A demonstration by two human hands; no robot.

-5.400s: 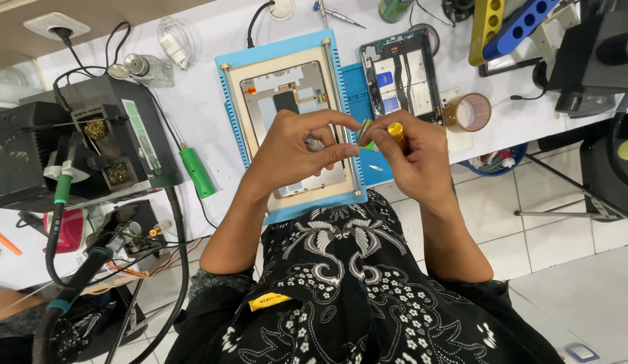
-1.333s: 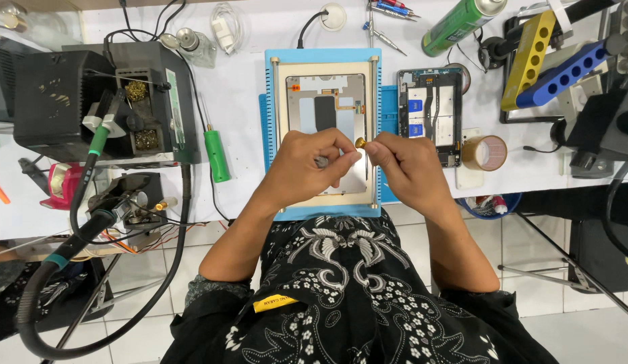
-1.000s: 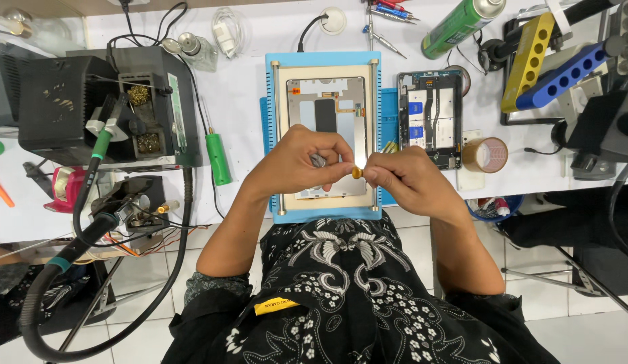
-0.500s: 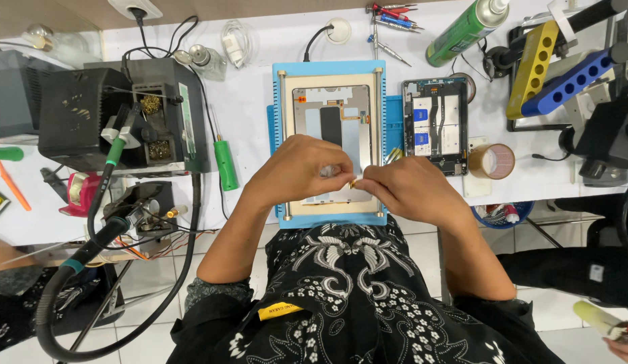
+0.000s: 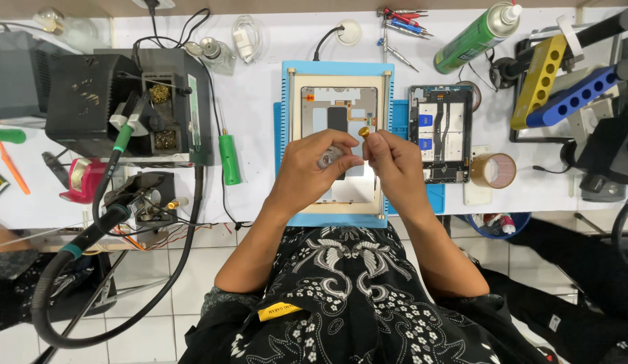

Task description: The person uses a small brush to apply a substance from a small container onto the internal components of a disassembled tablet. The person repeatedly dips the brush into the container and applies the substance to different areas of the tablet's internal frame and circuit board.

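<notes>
My left hand (image 5: pixel 312 168) and my right hand (image 5: pixel 393 164) meet over an opened tablet frame (image 5: pixel 337 108) lying on a blue work mat (image 5: pixel 291 81). The right hand grips a small tool with a brass-coloured end (image 5: pixel 363 132), its tip hidden between the fingers. The left hand pinches a small grey piece (image 5: pixel 327 160) right beside the tool. A second opened device with blue parts (image 5: pixel 441 131) lies just to the right of the mat.
A black soldering station (image 5: pixel 128 104) with a thick hose stands at the left, a green-handled screwdriver (image 5: pixel 229 158) next to it. A green spray can (image 5: pixel 477 37), yellow and blue holders (image 5: pixel 553 84), a tape roll (image 5: pixel 493 170) and loose drivers (image 5: pixel 398 23) fill the right and back.
Both hands have moved up over the tablet frame. The brass end of the tool now shows above the right fingers, and a grey piece has come into view in the left fingers.
</notes>
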